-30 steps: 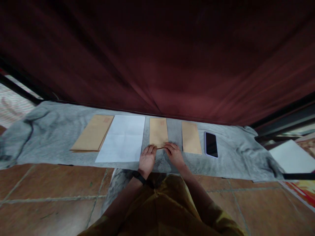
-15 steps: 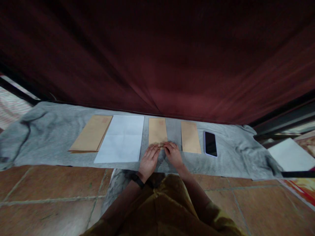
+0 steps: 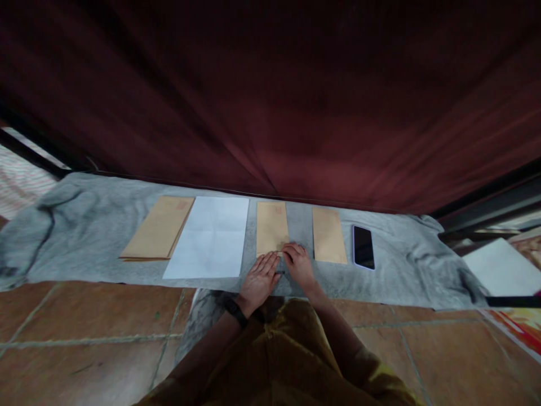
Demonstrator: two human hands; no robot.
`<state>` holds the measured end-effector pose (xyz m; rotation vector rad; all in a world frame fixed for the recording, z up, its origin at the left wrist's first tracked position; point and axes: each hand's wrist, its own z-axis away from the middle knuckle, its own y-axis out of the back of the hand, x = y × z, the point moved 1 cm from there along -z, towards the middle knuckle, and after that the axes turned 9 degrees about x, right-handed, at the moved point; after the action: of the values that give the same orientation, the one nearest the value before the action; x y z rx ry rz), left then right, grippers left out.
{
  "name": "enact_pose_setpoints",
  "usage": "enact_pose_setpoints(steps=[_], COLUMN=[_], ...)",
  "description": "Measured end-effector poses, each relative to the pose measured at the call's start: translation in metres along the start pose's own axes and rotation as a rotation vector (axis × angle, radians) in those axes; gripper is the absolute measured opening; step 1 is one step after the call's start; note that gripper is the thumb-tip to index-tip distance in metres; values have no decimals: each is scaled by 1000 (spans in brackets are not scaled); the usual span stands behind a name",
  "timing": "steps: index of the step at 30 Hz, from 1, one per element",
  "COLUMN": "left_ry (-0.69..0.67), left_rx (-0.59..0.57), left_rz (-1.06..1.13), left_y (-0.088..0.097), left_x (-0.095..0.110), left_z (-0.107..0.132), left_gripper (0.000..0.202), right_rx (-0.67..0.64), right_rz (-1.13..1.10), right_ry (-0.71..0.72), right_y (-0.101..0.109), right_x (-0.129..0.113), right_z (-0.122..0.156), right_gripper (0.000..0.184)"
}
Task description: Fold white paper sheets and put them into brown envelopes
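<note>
A brown paper envelope [image 3: 271, 225] lies upright in front of me, with a small reddish print near its far right corner. My left hand [image 3: 259, 282] is laid nearly flat, fingers stretched out, its tips on the envelope's near edge; a dark band circles that wrist. At the near right corner, my right hand [image 3: 299, 266] has its fingers bent and closed on the envelope's edge. The fingers hide part of that edge. Right of my hands lies another brown envelope [image 3: 329, 235], touched by neither hand.
Left of my hands are white paper sheets [image 3: 209, 239] beside a stack of brown envelopes [image 3: 156, 228]. A phone [image 3: 363, 248] lies at the right. All rest on a grey cloth [image 3: 401, 265], with a dark red curtain [image 3: 270, 113] hanging behind and tiled floor [image 3: 105, 316] in front.
My left hand has slid slightly right and nearer to me, its fingers flattening and its thumb moving off the envelope's edge. My right hand stays at the corner.
</note>
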<state>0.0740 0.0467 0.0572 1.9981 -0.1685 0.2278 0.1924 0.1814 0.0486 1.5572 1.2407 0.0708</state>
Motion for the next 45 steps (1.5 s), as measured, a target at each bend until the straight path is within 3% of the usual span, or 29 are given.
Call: enact_pose_setpoints(steps=[10, 15, 21, 31, 45], left_ry=[9, 5, 17, 39, 110], left_rx=[-7, -12, -20, -61, -13], left_rz=[0, 21, 45, 57, -75], left_y=[0, -3, -16, -11, 3], left_x=[1, -1, -7, -5, 0], left_z=[-1, 0, 6, 7, 10], left_gripper=[48, 48, 51, 59, 56], right_rx=[26, 39, -91, -135, -142], right_rz=[-26, -89, -80, 25, 189], right_ry=[-4, 20, 112, 135, 133], right_y=[5, 1, -10, -4, 6], right_x=[-6, -30, -54, -47, -37], right_z=[1, 10, 24, 31, 36], right_gripper=[25, 33, 44, 51, 50])
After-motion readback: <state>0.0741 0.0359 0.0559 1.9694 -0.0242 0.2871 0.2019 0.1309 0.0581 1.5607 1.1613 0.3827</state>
